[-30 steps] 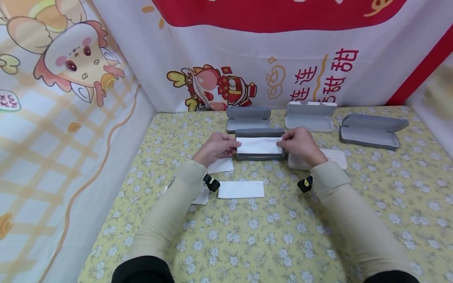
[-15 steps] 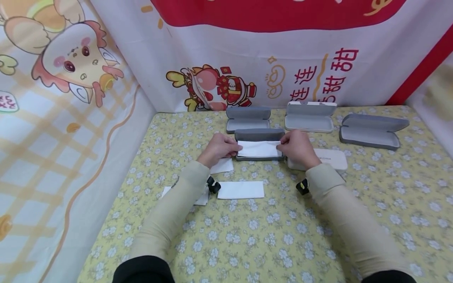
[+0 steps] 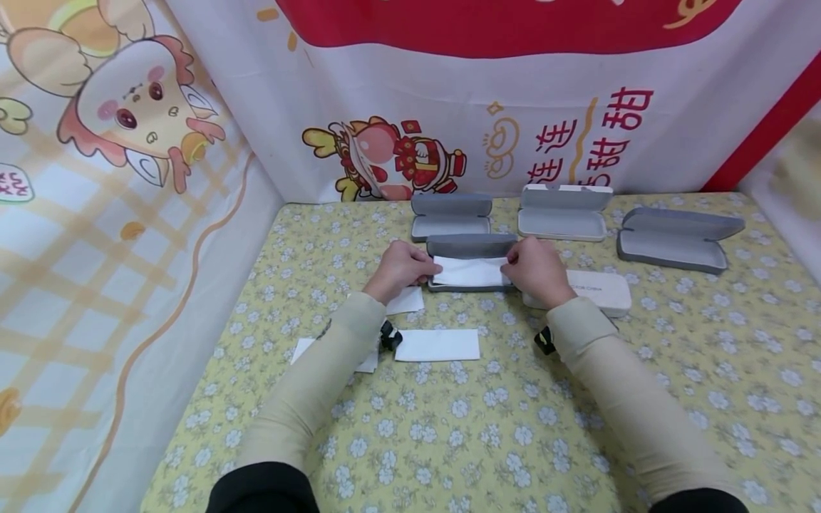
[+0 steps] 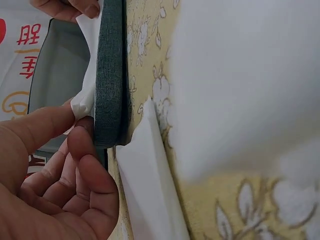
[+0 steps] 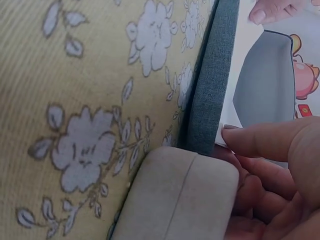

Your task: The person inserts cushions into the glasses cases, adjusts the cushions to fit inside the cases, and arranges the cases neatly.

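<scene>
In the head view a folded white tissue lies level in the mouth of an open grey glasses case, whose lid stands up behind it. My left hand pinches the tissue's left end between thumb and fingers. At its right end my right hand pinches it the same way. The left wrist view shows the tissue's crumpled corner between my fingertips, right at the case's fabric-covered rim. From the right wrist, the opposite corner sits under my thumb, beside the rim.
Behind stand more open glasses cases: a grey one, a white one and another grey one. A closed white case lies by my right hand. White folded tissues lie on the flowered tablecloth, some partly under my left arm.
Both hands have lowered the tissue slightly toward the near side, so it now sits down in the grey case and covers most of its near rim. The grip has not changed.
</scene>
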The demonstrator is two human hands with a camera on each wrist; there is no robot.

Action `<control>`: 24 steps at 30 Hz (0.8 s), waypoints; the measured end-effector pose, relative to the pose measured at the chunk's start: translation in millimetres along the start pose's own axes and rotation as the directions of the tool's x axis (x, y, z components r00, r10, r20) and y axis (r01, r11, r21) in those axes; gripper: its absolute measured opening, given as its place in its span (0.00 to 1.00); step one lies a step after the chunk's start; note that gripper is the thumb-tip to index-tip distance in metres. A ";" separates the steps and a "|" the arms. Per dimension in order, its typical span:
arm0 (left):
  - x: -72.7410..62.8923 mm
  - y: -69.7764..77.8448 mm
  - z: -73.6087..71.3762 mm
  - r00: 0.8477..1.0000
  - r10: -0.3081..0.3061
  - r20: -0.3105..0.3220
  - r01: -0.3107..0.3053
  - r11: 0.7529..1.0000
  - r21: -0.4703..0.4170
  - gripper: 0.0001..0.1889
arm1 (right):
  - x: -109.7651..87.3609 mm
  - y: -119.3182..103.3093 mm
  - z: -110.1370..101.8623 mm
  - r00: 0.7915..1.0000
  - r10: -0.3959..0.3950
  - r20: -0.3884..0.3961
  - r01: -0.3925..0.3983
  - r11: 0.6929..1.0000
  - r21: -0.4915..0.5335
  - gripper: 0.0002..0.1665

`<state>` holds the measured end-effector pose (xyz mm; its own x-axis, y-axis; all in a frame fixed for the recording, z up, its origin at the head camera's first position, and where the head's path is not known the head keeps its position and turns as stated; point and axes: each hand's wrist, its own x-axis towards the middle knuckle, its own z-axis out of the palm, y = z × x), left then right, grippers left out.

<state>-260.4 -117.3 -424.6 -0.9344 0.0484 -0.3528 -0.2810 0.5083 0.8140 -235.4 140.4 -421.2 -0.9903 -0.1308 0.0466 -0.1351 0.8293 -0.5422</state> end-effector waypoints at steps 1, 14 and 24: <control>-0.2 0.5 0.0 1.000 -0.001 -0.002 0.001 1.000 0.006 0.05 | 0.2 0.0 0.4 1.000 0.001 -0.002 -0.001 1.000 -0.003 0.10; -0.7 -1.8 -2.8 0.998 0.012 0.054 -0.008 0.998 -0.061 0.05 | -4.3 1.9 0.2 0.999 -0.033 -0.029 0.035 0.998 0.043 0.29; -2.6 -6.4 -6.9 0.993 0.071 0.096 -0.065 0.996 -0.064 0.06 | -3.8 3.0 1.7 0.999 -0.038 -0.038 0.039 0.999 0.032 0.32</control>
<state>-257.6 -126.6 -425.7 -0.9269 0.1664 -0.3364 -0.2328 0.4479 0.8632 -232.0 142.5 -424.5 -0.9850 -0.1414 0.0986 -0.1724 0.8059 -0.5664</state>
